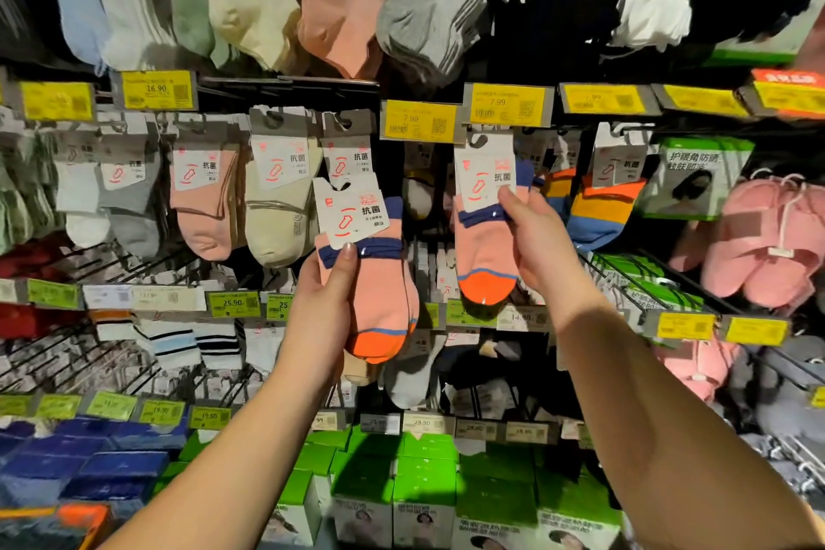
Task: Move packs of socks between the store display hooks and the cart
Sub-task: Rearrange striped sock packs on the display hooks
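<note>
My left hand (328,295) grips a pack of pink socks with navy cuffs and orange toes (379,281), held free in front of the display, its card label upright. My right hand (533,237) holds a second matching pink pack (484,246) from its right side, thumb on the card label. That pack's card top sits up at a display hook (480,138) under a yellow price tag; whether it hangs on the hook I cannot tell. No cart is in view.
Rows of sock packs hang on hooks: pink (203,210) and cream (277,214) ones to the left, striped orange-blue ones (596,210) to the right. Yellow price tags (419,121) line the rails. Green boxes (424,487) stand on the shelf below. Pink slippers (759,246) hang at right.
</note>
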`<action>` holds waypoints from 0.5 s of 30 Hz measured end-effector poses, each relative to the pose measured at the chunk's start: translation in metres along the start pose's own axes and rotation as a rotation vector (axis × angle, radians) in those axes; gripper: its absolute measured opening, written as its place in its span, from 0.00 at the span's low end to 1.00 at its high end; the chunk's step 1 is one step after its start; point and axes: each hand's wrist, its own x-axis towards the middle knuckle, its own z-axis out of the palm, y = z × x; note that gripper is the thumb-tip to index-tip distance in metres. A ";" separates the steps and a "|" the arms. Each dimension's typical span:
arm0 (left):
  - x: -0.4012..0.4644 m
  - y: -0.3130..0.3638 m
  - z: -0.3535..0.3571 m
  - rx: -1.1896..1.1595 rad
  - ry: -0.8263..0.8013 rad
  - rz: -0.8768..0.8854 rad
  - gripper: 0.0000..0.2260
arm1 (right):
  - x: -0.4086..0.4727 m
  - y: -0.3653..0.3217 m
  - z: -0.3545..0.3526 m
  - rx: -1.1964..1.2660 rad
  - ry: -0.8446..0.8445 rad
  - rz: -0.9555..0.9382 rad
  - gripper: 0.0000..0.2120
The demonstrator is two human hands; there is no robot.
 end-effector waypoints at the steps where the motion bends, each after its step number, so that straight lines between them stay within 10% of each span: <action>1: -0.001 0.001 0.002 -0.013 -0.005 0.003 0.27 | 0.005 -0.004 -0.001 -0.016 0.005 -0.011 0.08; 15: -0.005 0.010 0.003 -0.096 -0.033 0.012 0.15 | 0.042 -0.018 -0.014 0.079 0.042 0.012 0.09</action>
